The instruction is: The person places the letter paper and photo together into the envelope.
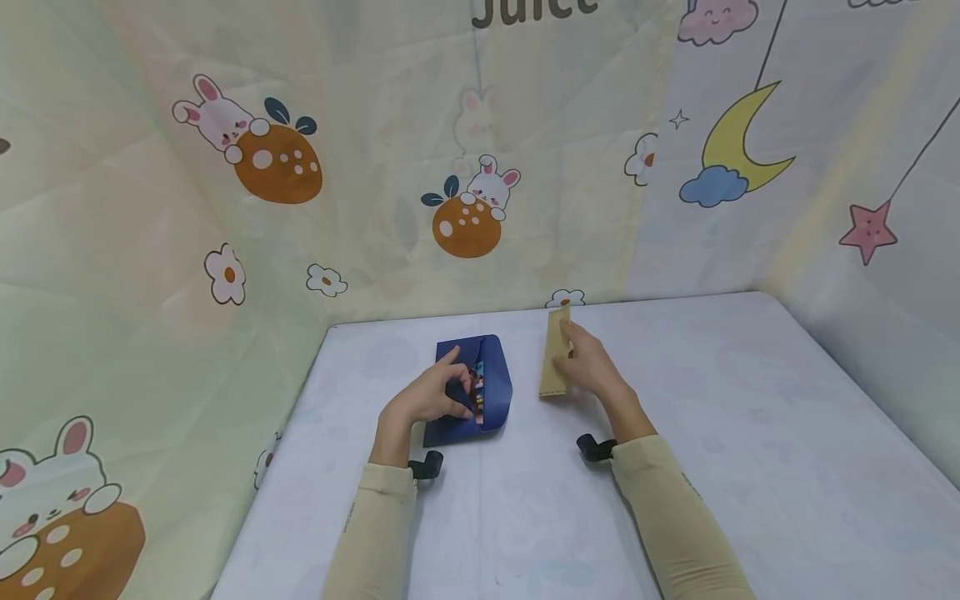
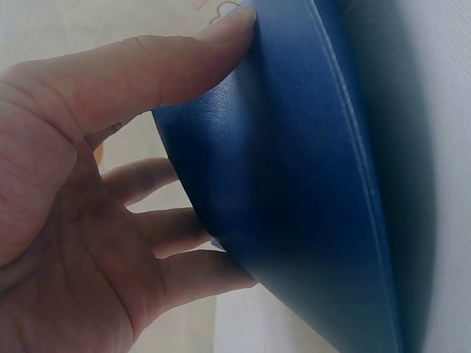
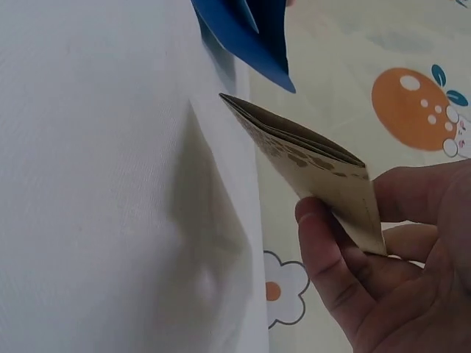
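Note:
A blue envelope (image 1: 498,390) is at the left of the table's middle, its flap unfolded to the right. My left hand (image 1: 429,393) grips the edge of its pocket; in the left wrist view the thumb lies on the blue face and the other fingers reach behind the edge. Something colourful (image 1: 479,392) shows inside the opening. To the right, my right hand (image 1: 594,364) pinches a folded tan paper (image 1: 553,358) between thumb and fingers. In the right wrist view the folded paper (image 3: 324,184) shows several layers and a brown print along one edge, raised over the table.
Both hands work over a table (image 1: 720,417) with a white cover. A printed cloth (image 1: 375,167) with rabbits and oranges hangs right behind its far edge and along the sides. Each wrist carries a black camera mount (image 1: 596,448).

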`<action>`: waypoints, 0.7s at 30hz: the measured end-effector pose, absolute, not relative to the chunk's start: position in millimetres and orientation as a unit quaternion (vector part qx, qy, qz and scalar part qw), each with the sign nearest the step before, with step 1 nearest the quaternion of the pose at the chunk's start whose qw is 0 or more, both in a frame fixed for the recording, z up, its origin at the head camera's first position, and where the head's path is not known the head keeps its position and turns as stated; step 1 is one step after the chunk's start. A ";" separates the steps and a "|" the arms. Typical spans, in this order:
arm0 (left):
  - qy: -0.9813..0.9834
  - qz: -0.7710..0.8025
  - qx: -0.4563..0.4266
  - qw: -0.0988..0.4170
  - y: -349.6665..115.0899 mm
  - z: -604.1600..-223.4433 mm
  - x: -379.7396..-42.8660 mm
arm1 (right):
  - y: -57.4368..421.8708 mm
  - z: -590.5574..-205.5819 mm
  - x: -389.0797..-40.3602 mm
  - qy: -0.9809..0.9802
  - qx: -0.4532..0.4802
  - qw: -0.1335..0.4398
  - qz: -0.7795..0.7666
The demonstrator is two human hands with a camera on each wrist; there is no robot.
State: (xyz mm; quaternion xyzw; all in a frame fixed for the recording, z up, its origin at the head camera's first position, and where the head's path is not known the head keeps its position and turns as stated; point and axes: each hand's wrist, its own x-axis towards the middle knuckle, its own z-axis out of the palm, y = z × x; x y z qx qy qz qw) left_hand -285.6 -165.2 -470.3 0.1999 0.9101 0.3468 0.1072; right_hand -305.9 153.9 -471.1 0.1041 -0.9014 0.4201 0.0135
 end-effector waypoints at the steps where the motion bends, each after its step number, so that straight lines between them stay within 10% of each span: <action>1: 0.910 0.347 0.201 0.107 -165.3 -470.2 -285.6 | 153.1 -470.7 -305.2 -0.898 0.108 0.008 0.427; 21: 0.908 0.348 0.206 0.111 -166.2 -469.0 -285.6 | 128.9 -465.2 -298.7 -0.837 0.123 -0.071 0.528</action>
